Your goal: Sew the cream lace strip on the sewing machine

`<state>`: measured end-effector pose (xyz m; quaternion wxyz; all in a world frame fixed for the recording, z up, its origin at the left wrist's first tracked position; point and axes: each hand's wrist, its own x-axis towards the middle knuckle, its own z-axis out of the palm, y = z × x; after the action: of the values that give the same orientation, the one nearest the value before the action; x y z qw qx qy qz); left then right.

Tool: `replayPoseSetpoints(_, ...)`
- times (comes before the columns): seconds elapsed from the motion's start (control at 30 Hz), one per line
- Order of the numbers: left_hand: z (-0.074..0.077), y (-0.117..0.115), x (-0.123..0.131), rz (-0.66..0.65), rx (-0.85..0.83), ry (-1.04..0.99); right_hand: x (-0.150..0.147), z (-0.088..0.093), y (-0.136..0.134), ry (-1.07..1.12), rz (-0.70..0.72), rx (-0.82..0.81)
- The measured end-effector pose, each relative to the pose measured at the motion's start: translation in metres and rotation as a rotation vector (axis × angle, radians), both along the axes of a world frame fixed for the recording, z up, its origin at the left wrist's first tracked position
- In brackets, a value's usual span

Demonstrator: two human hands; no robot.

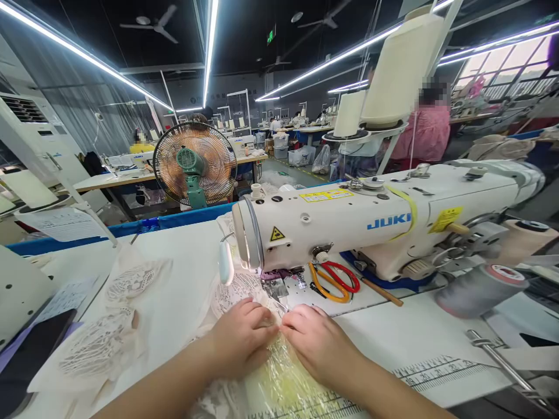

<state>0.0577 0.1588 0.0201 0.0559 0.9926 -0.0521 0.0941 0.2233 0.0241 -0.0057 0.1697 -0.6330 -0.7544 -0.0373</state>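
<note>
Two bare hands are working close together at a white JUKI sewing machine (323,227), on a pale surface (183,250) in a sewing workroom. The left hand (238,337) and the right hand (321,343) are curling inward, their fingertips almost meeting just short of the machine's lit metal plate (276,288); with the thumbs hidden, one cannot tell whether either is pinching the material. The lace fabric (240,294) is lying ahead and to the left of the fingertips — its long axis apparently running from behind the machine's head back toward the worker — and the left hand is resting nearer to it, touching its edge. Clear, crinkled film (283,372) with a yellowish tint is showing between the wrists, above a printed measuring scale (441,372). Beyond the right hand, red and orange looped handles (334,282) are lying beside a wooden-handled tool (382,292), both apart from the fingers. More lace pieces (100,343) are lying to the left, past the left forearm, while a round fan (194,163) is standing behind the surface.
</note>
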Motion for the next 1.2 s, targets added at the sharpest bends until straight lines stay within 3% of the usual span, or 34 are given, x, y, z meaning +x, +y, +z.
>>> replayPoseSetpoints(0.53,-0.002,0.037,0.014,-0.039,0.001,-0.05,-0.003,0.011,0.029,-0.185,-0.076,0.005)
replayPoseSetpoints(0.93,-0.006,0.059,0.017,0.045,0.094,0.05,-0.008,-0.005,0.036,-0.208,-0.149,0.081)
replayPoseSetpoints(1.2,-0.023,0.077,0.018,0.033,0.085,-0.001,-0.006,-0.013,0.035,-0.173,-0.137,0.14)
